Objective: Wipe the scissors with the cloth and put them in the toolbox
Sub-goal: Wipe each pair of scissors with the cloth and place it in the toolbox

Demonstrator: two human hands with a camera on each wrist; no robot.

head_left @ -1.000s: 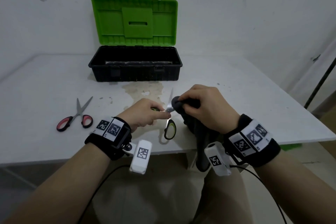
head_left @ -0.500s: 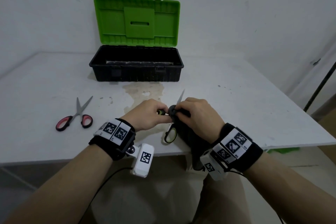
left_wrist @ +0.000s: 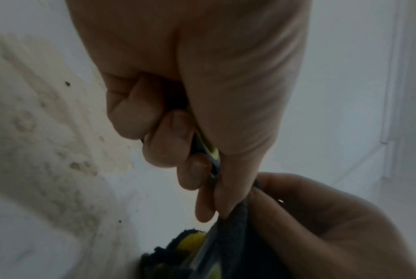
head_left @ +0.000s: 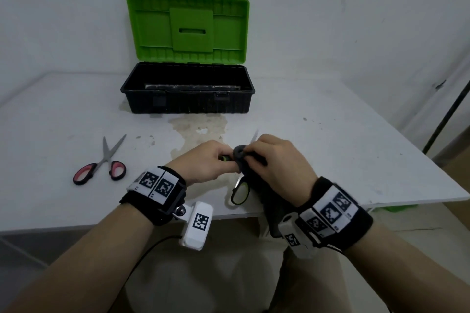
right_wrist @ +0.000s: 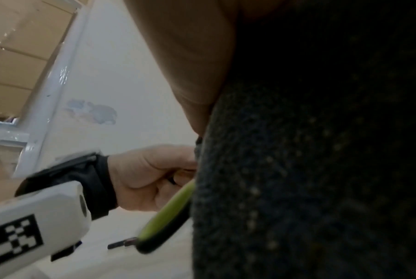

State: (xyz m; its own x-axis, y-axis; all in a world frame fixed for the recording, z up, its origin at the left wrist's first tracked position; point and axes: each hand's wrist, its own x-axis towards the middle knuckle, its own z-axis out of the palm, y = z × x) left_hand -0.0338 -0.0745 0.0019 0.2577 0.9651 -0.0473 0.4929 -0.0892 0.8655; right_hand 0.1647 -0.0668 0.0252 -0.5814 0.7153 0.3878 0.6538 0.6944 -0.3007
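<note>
My left hand (head_left: pixel 211 164) grips one handle of the green-and-black scissors (head_left: pixel 240 192); its fingers curl round that handle (left_wrist: pixel 206 149). The other handle loop (right_wrist: pixel 166 217) hangs free over the table's front edge. My right hand (head_left: pixel 273 160) holds a dark grey cloth (head_left: pixel 240 154) bunched round a blade, and the blade tip (head_left: pixel 254 137) pokes out beyond the knuckles. The cloth (right_wrist: pixel 309 169) drapes down past the table edge. The toolbox (head_left: pixel 188 95), black with its green lid upright, stands open at the back of the table.
A second pair of scissors (head_left: pixel 101 166) with red-and-black handles lies flat on the table to the left. A brownish stain (head_left: pixel 201 127) marks the white table between the toolbox and my hands. A dark pole (head_left: pixel 447 114) leans at the far right.
My right hand with the cloth has slid toward the scissor handles. More of the blade tip now shows beyond it, tilted to the right. Both hands sit slightly nearer me.
</note>
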